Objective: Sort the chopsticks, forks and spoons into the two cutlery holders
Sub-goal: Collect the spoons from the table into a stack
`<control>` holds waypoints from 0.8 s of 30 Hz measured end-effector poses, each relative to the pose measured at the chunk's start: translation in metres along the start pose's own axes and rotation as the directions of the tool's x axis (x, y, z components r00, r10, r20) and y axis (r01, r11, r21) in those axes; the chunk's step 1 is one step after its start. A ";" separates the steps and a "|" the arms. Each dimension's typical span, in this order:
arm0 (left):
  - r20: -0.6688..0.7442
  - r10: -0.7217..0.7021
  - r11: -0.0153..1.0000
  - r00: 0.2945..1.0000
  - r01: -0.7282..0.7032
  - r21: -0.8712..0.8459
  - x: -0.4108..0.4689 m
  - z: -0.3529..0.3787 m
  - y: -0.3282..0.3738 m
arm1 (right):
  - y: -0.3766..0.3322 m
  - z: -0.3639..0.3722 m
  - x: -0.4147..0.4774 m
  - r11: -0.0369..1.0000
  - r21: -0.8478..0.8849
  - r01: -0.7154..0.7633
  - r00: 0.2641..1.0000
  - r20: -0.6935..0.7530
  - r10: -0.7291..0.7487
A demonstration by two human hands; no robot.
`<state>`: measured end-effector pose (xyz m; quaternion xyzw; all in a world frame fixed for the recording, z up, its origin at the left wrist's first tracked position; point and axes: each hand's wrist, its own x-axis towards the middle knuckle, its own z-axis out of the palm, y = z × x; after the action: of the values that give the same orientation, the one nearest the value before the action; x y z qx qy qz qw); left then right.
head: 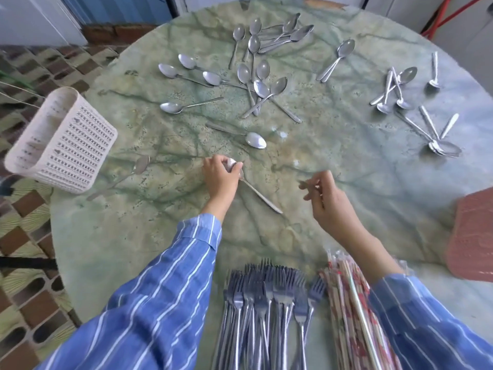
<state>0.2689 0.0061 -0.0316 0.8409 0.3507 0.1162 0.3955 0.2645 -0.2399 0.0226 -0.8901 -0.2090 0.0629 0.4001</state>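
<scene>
**Looks like a small eatery, at a dining table**

Cutlery in bulk here, far more than one household's worth! Dozens of spoons (256, 76) lie scattered beyond the left hand (220, 180). A thick stack of forks (266, 292) sits nearer than both hands, with paper-wrapped chopsticks (345, 303) under the right forearm. It's a round, marbled-green table (133, 249). A white holder (61, 140) is well left of the left hand, a pink holder (472, 236) well right of the right hand (330, 204). Patterned brown floor tiles (24, 236) out left, blue corrugated wall (120, 9) beyond.

One head-worn wide-angle view looks steeply down, close over the table (346, 161).
</scene>
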 end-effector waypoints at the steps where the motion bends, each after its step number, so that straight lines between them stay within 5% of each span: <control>1: 0.043 0.010 0.994 0.999 -0.006 -0.107 -0.002 -0.005 0.002 | -0.008 0.006 0.009 1.000 0.014 0.007 1.000 -0.018 -0.007; 9: 0.201 0.160 0.778 0.966 0.002 -0.628 0.009 -0.084 -0.014 | -0.062 0.074 0.101 0.940 -0.135 -0.313 0.949 -0.076 0.305; 17: 0.244 0.278 0.948 0.929 -0.225 -0.224 0.084 -0.176 -0.091 | -0.069 0.129 0.152 0.875 -0.207 -0.437 0.896 -0.182 0.405; 24: 0.313 0.231 0.958 0.921 -0.272 0.094 0.126 -0.198 -0.127 | -0.070 0.141 0.148 0.777 -0.374 -0.507 0.861 -0.258 0.438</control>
<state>0.2034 0.2632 -0.0058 0.9118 0.1828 0.0135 0.3675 0.3362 -0.0392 -0.0121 -0.9815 0.0453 0.0438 0.1807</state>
